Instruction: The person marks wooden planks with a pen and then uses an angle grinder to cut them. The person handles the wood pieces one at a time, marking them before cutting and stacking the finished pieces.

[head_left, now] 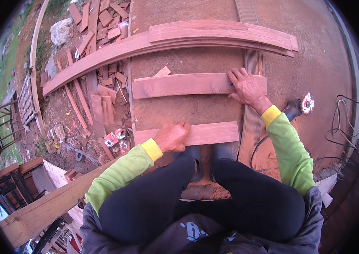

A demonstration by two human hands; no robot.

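Two reddish wooden boards lie crosswise in front of my knees. My left hand (171, 136) is curled over the nearer, shorter board (213, 133), its fingers bent around the far edge. The longer board (179, 86) lies farther off, apart from the first. Near its right end my right hand (247, 88) grips it, fingers over the far edge and thumb at the near edge. A small blue spot shows by the fingers of that hand; I cannot make out what it is. A small wood offcut (163, 71) rests just beyond the longer board.
Long planks (222, 31) are stacked across the far side. An angle grinder (300, 106) lies at right, with loose cables (342, 131) beyond it. Wood offcuts (107, 21) litter the ground at left. A thick beam (48, 207) slants at lower left.
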